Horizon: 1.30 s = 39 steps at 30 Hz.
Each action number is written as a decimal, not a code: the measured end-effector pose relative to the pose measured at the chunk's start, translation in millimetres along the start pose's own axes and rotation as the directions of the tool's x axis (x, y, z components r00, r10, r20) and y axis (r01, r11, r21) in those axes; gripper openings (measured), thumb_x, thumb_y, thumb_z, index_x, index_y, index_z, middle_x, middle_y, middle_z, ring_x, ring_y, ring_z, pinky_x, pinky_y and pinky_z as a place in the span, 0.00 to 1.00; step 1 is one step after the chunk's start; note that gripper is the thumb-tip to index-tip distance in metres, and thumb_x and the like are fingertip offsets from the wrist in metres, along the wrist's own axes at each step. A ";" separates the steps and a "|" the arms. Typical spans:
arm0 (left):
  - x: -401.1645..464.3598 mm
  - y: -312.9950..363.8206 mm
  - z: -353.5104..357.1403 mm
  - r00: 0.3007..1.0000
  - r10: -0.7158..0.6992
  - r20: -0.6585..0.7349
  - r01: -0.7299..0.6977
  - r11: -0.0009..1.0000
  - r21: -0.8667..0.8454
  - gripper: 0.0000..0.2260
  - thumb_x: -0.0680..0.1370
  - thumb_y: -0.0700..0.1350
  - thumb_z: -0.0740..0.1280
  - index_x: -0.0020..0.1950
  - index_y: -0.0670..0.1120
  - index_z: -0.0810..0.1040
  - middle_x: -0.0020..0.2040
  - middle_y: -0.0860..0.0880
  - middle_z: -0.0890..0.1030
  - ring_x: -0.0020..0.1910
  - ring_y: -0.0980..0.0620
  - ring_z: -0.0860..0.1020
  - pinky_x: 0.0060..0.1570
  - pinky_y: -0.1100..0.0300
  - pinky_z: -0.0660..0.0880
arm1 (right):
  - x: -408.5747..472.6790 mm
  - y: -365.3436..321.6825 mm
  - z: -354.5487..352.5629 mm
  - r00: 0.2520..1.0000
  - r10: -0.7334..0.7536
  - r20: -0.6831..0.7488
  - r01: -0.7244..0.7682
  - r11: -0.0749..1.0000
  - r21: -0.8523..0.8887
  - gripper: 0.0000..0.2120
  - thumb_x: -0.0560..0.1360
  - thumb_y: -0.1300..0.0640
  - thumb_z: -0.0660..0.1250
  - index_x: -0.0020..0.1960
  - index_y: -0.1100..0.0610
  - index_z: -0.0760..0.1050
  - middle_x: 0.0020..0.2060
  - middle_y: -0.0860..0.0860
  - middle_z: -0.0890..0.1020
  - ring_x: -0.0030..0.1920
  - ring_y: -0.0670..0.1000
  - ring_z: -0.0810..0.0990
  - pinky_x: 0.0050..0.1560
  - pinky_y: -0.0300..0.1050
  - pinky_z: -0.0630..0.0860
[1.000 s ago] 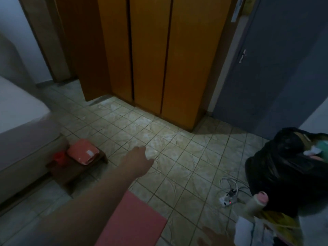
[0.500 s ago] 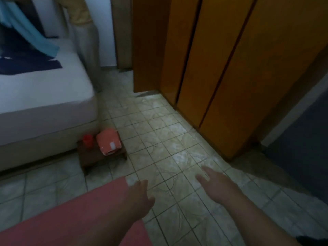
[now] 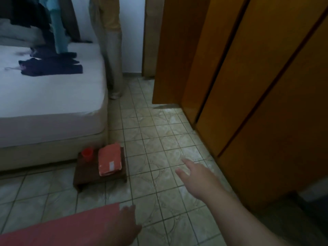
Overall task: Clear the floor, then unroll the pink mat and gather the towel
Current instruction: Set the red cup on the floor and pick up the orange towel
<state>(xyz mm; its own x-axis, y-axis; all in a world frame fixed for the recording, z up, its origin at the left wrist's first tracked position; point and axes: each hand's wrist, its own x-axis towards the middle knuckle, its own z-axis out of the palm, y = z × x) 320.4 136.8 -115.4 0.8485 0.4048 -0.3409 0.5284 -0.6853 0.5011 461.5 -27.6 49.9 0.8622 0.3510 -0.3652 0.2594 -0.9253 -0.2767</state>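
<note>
Lying flat, the pink mat (image 3: 67, 228) sits under the left hand (image 3: 126, 226).

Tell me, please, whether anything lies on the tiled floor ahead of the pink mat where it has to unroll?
Nothing visible does. The tiles ahead of the pink mat are bare up to the orange wooden wardrobe; the low brown stool stands left of that path.

Dim light falls on a pale tiled floor (image 3: 159, 139) across the middle. Orange wooden wardrobe doors (image 3: 248, 77) fill the right; a white-sheeted bed (image 3: 53, 96) occupies the upper left.
</note>
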 end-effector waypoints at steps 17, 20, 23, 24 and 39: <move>214.3 96.0 -133.6 0.952 -0.247 -0.180 0.237 0.969 -0.074 0.32 0.70 0.60 0.60 0.72 0.51 0.61 0.68 0.47 0.70 0.65 0.46 0.71 0.64 0.48 0.70 | 217.9 23.4 0.6 0.914 -0.099 0.393 0.178 0.969 -0.169 0.30 0.74 0.31 0.51 0.74 0.36 0.54 0.73 0.50 0.65 0.73 0.53 0.64 0.71 0.56 0.59; 214.1 76.1 -114.9 0.923 -0.358 -0.145 0.348 0.933 -0.088 0.28 0.76 0.56 0.62 0.73 0.49 0.61 0.67 0.46 0.70 0.65 0.45 0.71 0.62 0.51 0.71 | 254.8 -17.6 -6.5 0.910 -0.208 0.359 0.291 0.937 -0.196 0.29 0.76 0.32 0.50 0.75 0.38 0.55 0.71 0.53 0.69 0.70 0.56 0.67 0.69 0.57 0.62; 213.9 47.3 -100.1 0.904 -0.414 -0.107 0.404 0.909 -0.099 0.31 0.76 0.56 0.62 0.76 0.50 0.55 0.68 0.46 0.69 0.67 0.46 0.70 0.62 0.54 0.69 | 290.3 -68.2 -6.3 0.883 -0.308 0.354 0.389 0.903 -0.183 0.29 0.77 0.33 0.49 0.75 0.40 0.56 0.70 0.53 0.70 0.70 0.56 0.67 0.68 0.56 0.62; 216.3 37.0 -97.1 0.896 -0.433 -0.092 0.423 0.899 -0.111 0.31 0.76 0.56 0.62 0.76 0.50 0.56 0.70 0.46 0.68 0.68 0.47 0.69 0.64 0.55 0.68 | 301.0 -86.5 -6.6 0.874 -0.337 0.350 0.413 0.894 -0.172 0.28 0.77 0.34 0.50 0.75 0.41 0.57 0.70 0.52 0.70 0.70 0.56 0.68 0.68 0.56 0.63; 334.3 -133.3 -87.8 0.787 -0.617 -0.009 0.591 0.758 -0.277 0.34 0.77 0.56 0.62 0.78 0.53 0.49 0.74 0.45 0.63 0.71 0.47 0.66 0.69 0.55 0.64 | 457.7 -238.0 113.8 0.824 -0.500 0.267 0.516 0.857 0.011 0.29 0.77 0.36 0.53 0.76 0.41 0.52 0.73 0.53 0.64 0.72 0.55 0.64 0.69 0.52 0.65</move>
<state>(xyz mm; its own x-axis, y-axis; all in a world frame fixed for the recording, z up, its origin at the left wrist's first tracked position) 536.3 416.6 -226.2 0.3422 0.7466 -0.5704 0.9101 -0.1124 0.3988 744.9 369.6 -152.6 0.4648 0.7900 -0.3998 0.6623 -0.6099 -0.4352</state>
